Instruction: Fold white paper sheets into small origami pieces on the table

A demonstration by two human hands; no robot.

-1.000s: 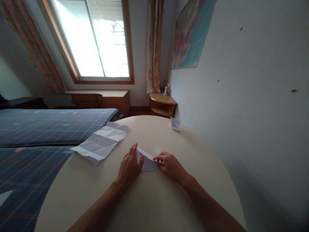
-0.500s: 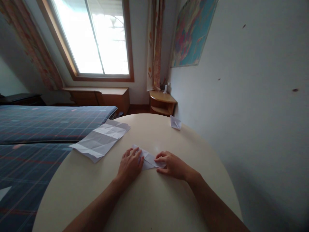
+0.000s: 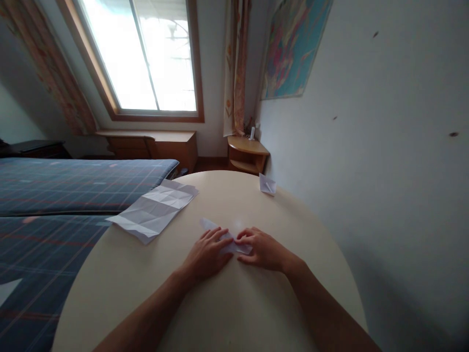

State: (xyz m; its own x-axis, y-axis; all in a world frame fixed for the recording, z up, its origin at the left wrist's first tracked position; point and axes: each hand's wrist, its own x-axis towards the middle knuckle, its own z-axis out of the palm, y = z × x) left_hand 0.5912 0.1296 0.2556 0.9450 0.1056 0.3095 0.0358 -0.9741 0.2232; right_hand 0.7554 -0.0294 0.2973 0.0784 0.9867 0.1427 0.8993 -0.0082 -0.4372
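A small folded sheet of white paper (image 3: 242,249) lies on the round cream table (image 3: 234,303) in front of me, its far left corner sticking out beyond my fingers. My left hand (image 3: 210,250) is closed on its middle, index finger on top and thumb at the near edge. At the right end my right hand (image 3: 258,249) pinches the paper between fingers and thumb. The two hands' fingertips almost meet. Parts of the folds are hidden under my fingers.
Creased white sheets (image 3: 154,210) lie at the table's left edge. A small folded paper piece (image 3: 267,185) stands near the far right edge. Left of the table is a bed with a plaid cover (image 3: 73,190); a white wall (image 3: 384,171) rises on the right.
My left hand has slid right along the paper toward my right hand, and its thumb and index have come round the near edge. My right hand has hardly moved.
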